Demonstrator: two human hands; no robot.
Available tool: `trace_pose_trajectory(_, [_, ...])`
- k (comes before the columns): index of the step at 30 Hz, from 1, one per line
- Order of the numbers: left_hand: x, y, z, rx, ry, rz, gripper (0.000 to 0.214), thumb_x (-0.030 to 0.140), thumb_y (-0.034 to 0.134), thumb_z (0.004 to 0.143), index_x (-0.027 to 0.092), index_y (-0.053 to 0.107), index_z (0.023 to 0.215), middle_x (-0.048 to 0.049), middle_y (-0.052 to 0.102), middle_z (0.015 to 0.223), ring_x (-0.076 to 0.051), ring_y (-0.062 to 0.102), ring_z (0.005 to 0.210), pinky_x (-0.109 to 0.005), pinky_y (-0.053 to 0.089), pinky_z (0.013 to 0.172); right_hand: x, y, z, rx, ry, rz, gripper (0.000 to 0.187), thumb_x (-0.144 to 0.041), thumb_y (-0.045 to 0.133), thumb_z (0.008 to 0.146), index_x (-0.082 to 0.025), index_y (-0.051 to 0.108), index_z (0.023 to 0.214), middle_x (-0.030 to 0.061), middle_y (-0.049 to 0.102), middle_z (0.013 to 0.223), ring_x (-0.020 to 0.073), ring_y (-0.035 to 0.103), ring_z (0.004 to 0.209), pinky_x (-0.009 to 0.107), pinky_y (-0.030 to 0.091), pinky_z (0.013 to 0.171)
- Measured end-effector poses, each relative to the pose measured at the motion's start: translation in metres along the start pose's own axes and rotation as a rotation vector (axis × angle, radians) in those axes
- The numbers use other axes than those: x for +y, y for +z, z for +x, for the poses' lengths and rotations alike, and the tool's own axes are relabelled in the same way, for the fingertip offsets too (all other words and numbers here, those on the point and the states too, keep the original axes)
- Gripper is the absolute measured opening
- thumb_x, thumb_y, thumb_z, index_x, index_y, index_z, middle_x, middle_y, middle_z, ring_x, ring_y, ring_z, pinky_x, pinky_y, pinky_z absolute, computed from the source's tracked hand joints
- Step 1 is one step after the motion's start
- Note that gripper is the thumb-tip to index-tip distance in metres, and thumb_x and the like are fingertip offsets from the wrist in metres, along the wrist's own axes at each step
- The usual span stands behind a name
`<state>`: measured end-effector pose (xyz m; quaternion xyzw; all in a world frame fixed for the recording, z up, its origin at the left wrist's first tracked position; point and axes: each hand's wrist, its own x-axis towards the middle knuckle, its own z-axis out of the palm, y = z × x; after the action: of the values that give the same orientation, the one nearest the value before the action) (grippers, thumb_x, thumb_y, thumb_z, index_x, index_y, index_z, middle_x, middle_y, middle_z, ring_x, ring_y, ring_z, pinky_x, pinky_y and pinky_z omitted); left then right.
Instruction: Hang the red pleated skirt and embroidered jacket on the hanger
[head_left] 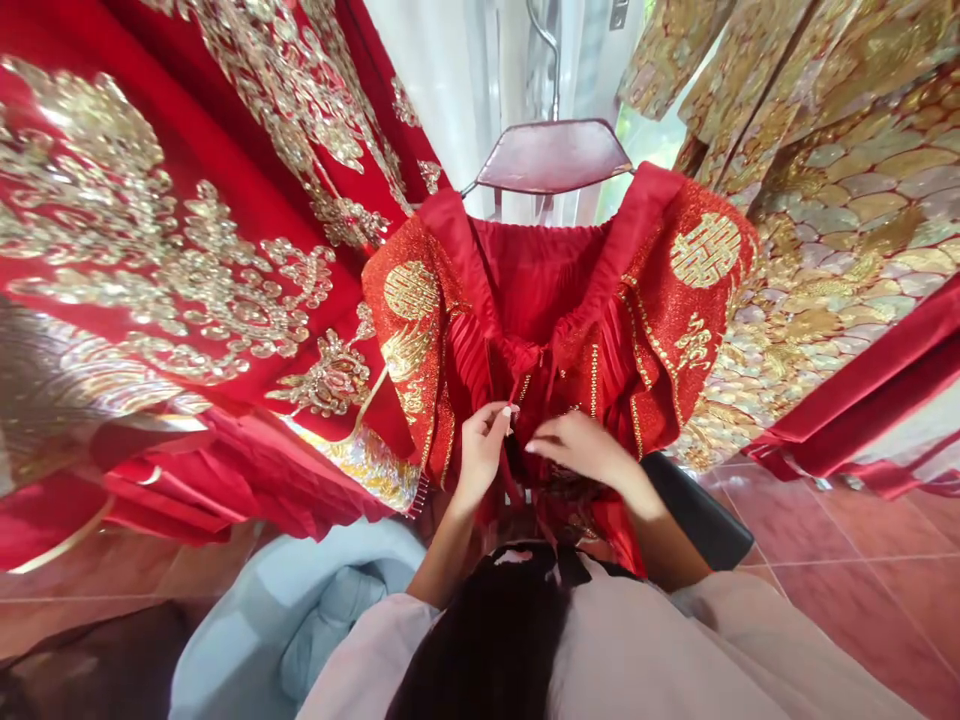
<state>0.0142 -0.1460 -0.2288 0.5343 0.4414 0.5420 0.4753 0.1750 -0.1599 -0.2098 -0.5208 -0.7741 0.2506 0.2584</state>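
— Two hands work at the red jacket point(555, 290), which hangs from the hanger point(553, 155). The left hand point(484, 445) pinches the tie point(523, 358) straight below the hanger.
— And the right hand point(581, 448)?
— Beside it, fingers curled onto the cloth; whether it grips anything I cannot tell.
— The risk?
— I'd judge a hard downward tug could slide the jacket's shoulders off the hanger, or fingernails could snag the gold embroidery point(705, 250) just below it.
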Motion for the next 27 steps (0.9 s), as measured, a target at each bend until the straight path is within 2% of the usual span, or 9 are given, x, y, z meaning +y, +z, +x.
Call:
trace_pose_trajectory(3, [-0.001, -0.001, 0.0, 0.016, -0.015, -0.027, 0.032, 0.044, 0.064, 0.08, 0.014, 0.073, 0.085, -0.0013, 0.063, 0.064, -0.01, 0.054, 0.059, -0.022, 0.045, 0.062, -0.009, -0.042, 0.005, 0.465, 0.029, 0.1, 0.029, -0.04, 0.055, 0.086, -0.015, 0.064, 0.073, 0.0014, 0.062, 0.064, 0.0097, 0.053, 0.055, 0.021, 0.039, 0.056])
trace_pose_trajectory(5, [-0.004, -0.002, -0.002, 0.015, -0.03, -0.051, 0.03, 0.042, 0.065, 0.079, 0.014, 0.073, 0.085, -0.0014, 0.064, 0.065, -0.01, 0.056, 0.061, -0.022, 0.046, 0.064, -0.01, -0.047, 0.016, 0.65, 0.076, 0.087, 0.028, -0.043, 0.062, 0.08, -0.015, 0.064, 0.082, 0.0017, 0.063, 0.071, 0.0099, 0.054, 0.056, 0.022, 0.04, 0.057])
trace_pose_trajectory(7, [-0.007, -0.002, -0.006, 0.021, -0.047, -0.076, 0.03, 0.042, 0.067, 0.077, 0.014, 0.073, 0.086, -0.0018, 0.065, 0.066, -0.01, 0.057, 0.062, -0.022, 0.048, 0.066, -0.006, -0.039, 0.03, 0.65, 0.091, 0.075, 0.029, -0.043, 0.066, 0.076, -0.016, 0.064, 0.087, 0.0022, 0.065, 0.076, 0.0109, 0.055, 0.058, 0.023, 0.042, 0.06])
trace_pose_trajectory(11, [-0.01, -0.001, -0.013, 0.023, -0.103, -0.111, 0.036, 0.047, 0.069, 0.073, 0.013, 0.072, 0.085, -0.0033, 0.067, 0.067, -0.012, 0.06, 0.062, -0.024, 0.051, 0.066, 0.005, -0.013, 0.044, 0.619, 0.034, 0.148, 0.026, -0.036, 0.055, 0.085, -0.015, 0.064, 0.072, 0.0026, 0.063, 0.07, 0.0108, 0.053, 0.058, 0.024, 0.041, 0.062])
trace_pose_trajectory(14, [-0.014, 0.0, -0.019, 0.027, -0.145, -0.14, 0.04, 0.051, 0.069, 0.073, 0.013, 0.072, 0.086, -0.0056, 0.069, 0.07, -0.013, 0.063, 0.064, -0.025, 0.053, 0.065, 0.007, 0.003, 0.033, 0.611, 0.022, 0.279, 0.028, -0.037, 0.055, 0.085, -0.015, 0.066, 0.071, 0.0035, 0.063, 0.071, 0.0111, 0.053, 0.061, 0.024, 0.041, 0.06])
trace_pose_trajectory(17, [-0.019, 0.005, -0.024, -0.001, -0.171, -0.153, 0.041, 0.051, 0.069, 0.073, 0.013, 0.073, 0.086, -0.0079, 0.071, 0.075, -0.015, 0.066, 0.069, -0.025, 0.053, 0.064, 0.003, 0.014, 0.017, 0.543, 0.135, 0.509, 0.031, -0.042, 0.057, 0.083, -0.015, 0.068, 0.074, 0.0038, 0.065, 0.068, 0.0128, 0.058, 0.061, 0.024, 0.045, 0.059])
trace_pose_trajectory(21, [-0.021, 0.016, -0.028, -0.11, -0.188, -0.128, 0.041, 0.052, 0.069, 0.073, 0.013, 0.074, 0.082, -0.0084, 0.072, 0.074, -0.015, 0.065, 0.067, -0.025, 0.052, 0.065, -0.007, 0.018, 0.006, 0.467, 0.201, 0.741, 0.029, -0.042, 0.061, 0.079, -0.016, 0.072, 0.078, 0.0057, 0.071, 0.076, 0.0164, 0.066, 0.07, 0.027, 0.052, 0.067])
trace_pose_trajectory(25, [-0.019, 0.025, -0.028, -0.171, -0.171, -0.1, 0.044, 0.055, 0.068, 0.072, 0.012, 0.073, 0.075, -0.0069, 0.07, 0.069, -0.014, 0.061, 0.062, -0.027, 0.052, 0.064, -0.015, 0.014, 0.001, 0.391, 0.231, 0.854, 0.026, -0.04, 0.07, 0.07, -0.016, 0.073, 0.077, 0.0055, 0.071, 0.075, 0.0148, 0.065, 0.063, 0.026, 0.052, 0.06])
trace_pose_trajectory(27, [-0.019, 0.025, -0.025, -0.162, -0.167, -0.097, 0.041, 0.053, 0.071, 0.07, 0.012, 0.073, 0.076, -0.0062, 0.07, 0.07, -0.014, 0.061, 0.062, -0.027, 0.052, 0.063, -0.016, 0.013, -0.002, 0.41, 0.227, 0.899, 0.024, -0.039, 0.074, 0.065, -0.016, 0.071, 0.074, 0.0047, 0.071, 0.073, 0.0142, 0.064, 0.062, 0.025, 0.052, 0.059])
